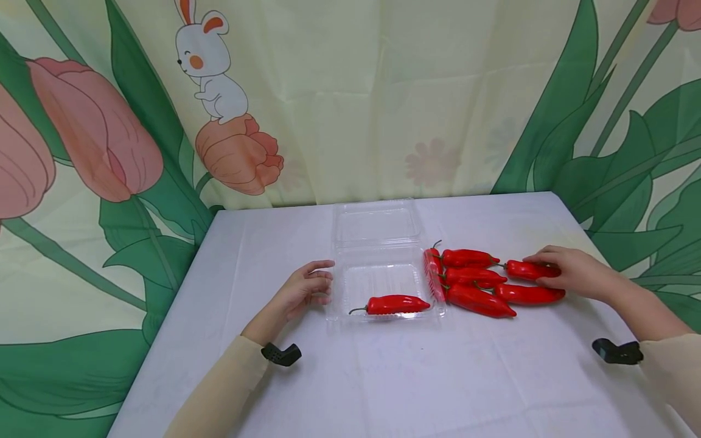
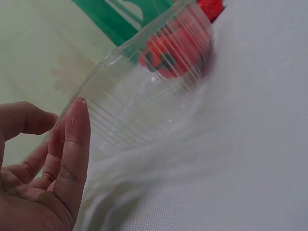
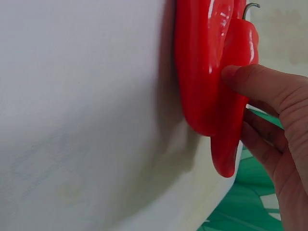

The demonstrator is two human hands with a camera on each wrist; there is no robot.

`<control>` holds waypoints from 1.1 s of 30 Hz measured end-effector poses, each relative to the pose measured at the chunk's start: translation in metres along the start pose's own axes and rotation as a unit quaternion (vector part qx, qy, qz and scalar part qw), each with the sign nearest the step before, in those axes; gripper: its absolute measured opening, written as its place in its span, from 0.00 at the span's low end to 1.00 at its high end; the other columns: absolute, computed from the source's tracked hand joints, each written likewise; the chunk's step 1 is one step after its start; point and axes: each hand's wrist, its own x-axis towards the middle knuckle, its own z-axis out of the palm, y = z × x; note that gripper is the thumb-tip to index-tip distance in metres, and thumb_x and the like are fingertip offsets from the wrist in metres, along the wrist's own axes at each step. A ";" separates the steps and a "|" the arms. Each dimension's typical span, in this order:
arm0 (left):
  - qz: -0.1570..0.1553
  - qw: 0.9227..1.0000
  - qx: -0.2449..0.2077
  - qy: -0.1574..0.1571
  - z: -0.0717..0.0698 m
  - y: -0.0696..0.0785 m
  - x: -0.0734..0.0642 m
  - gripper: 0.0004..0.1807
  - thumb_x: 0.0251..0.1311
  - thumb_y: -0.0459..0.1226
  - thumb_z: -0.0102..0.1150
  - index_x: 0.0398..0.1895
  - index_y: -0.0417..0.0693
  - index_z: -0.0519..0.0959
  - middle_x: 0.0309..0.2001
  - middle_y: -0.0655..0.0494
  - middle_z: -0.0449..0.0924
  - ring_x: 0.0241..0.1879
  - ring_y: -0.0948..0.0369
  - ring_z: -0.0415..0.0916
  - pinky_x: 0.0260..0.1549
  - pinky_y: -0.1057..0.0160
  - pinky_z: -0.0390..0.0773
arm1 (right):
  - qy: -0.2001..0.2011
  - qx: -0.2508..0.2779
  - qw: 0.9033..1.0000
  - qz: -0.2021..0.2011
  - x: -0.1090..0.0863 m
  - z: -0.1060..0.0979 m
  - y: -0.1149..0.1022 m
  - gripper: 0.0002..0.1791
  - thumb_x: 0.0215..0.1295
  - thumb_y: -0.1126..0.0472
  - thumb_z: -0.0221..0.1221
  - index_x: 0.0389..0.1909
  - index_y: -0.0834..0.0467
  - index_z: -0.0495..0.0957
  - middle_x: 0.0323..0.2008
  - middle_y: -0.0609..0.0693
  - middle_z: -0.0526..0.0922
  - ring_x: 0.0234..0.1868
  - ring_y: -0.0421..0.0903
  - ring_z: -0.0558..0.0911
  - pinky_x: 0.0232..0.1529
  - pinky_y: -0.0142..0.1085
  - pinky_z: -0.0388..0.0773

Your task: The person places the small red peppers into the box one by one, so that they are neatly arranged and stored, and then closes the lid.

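Note:
A clear plastic clamshell box (image 1: 379, 280) lies unfolded, its lid (image 1: 376, 222) away at the back. In its tray, along the near side, rests a red pepper (image 1: 398, 304) with a green stem. My left hand (image 1: 301, 291) is at the tray's left edge, fingers nearly straight; in the left wrist view thumb and fingertips meet the rim (image 2: 109, 57). With my right hand (image 1: 575, 271) I pinch another red pepper (image 1: 528, 269) between thumb and fingers at the pile's right end. In the right wrist view, the thumb presses on that pepper (image 3: 237, 45).
Several red peppers (image 1: 474, 277) are bunched against the tray's right wall, one showing through its ribs. A white cloth covers the table (image 1: 416, 383). Behind it hangs a printed curtain (image 1: 350, 109) with tulips and a rabbit. Each wrist wears a black device (image 1: 282, 354).

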 end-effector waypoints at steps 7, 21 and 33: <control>0.001 1.000 -0.005 -0.003 0.000 -0.001 -0.001 0.31 0.66 0.28 0.58 0.73 0.42 0.67 0.44 0.53 0.77 0.33 0.62 0.79 0.32 0.65 0.87 | 0.007 -0.002 1.000 -0.005 0.003 -0.006 -0.012 0.32 0.51 0.63 0.77 0.58 0.66 0.81 0.50 0.62 0.82 0.49 0.59 0.80 0.35 0.42 0.88; 0.006 1.000 -0.013 -0.008 -0.002 -0.004 0.001 0.31 0.66 0.27 0.57 0.73 0.42 0.66 0.44 0.53 0.78 0.32 0.62 0.79 0.32 0.65 0.87 | 0.023 -0.019 0.999 -0.026 0.008 -0.017 -0.035 0.30 0.53 0.65 0.76 0.58 0.65 0.81 0.49 0.62 0.83 0.47 0.57 0.81 0.35 0.43 0.88; 0.005 1.000 -0.023 -0.009 -0.002 -0.004 0.002 0.31 0.66 0.27 0.57 0.73 0.42 0.66 0.45 0.52 0.77 0.32 0.62 0.80 0.31 0.65 0.87 | 0.058 -0.032 0.997 -0.049 0.010 -0.026 -0.060 0.30 0.52 0.65 0.77 0.58 0.63 0.82 0.49 0.60 0.83 0.47 0.56 0.83 0.36 0.43 0.89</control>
